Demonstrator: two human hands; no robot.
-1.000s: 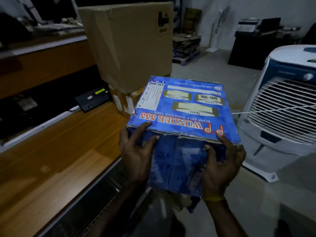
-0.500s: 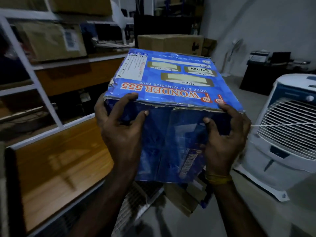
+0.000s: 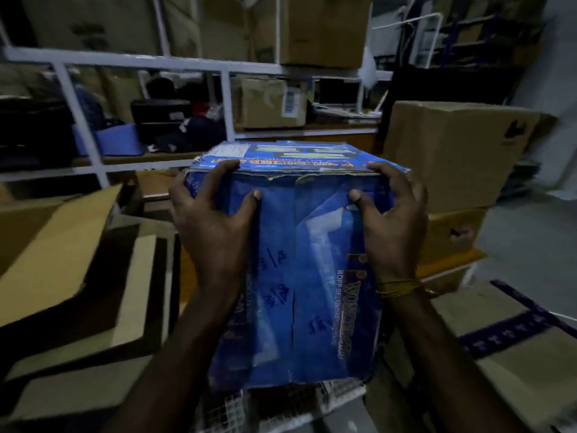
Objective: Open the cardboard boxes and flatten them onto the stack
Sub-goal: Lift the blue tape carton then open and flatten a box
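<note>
A blue printed cardboard box [image 3: 299, 276] with "Wonder" lettering is held up in front of me, its near face split by a vertical flap seam. My left hand [image 3: 212, 226] grips its upper left corner, thumb pressed on the near face and fingers curled over the top edge. At the upper right corner my right hand [image 3: 393, 226] grips the same way, a yellow thread around its wrist. The box's far side and underside are hidden.
Flattened cardboard sheets [image 3: 62, 260] lie at the left. Brown boxes [image 3: 456, 151] are stacked at the right, with another brown box [image 3: 515, 354] with dark tape low on the right. A white metal shelf frame [image 3: 71, 98] holding boxes stands behind. A wire grid [image 3: 281, 404] shows below.
The view has swung left from the air cooler toward the shelves. The blue box has tipped so its near face fills the view, and both hands stay on its upper corners.
</note>
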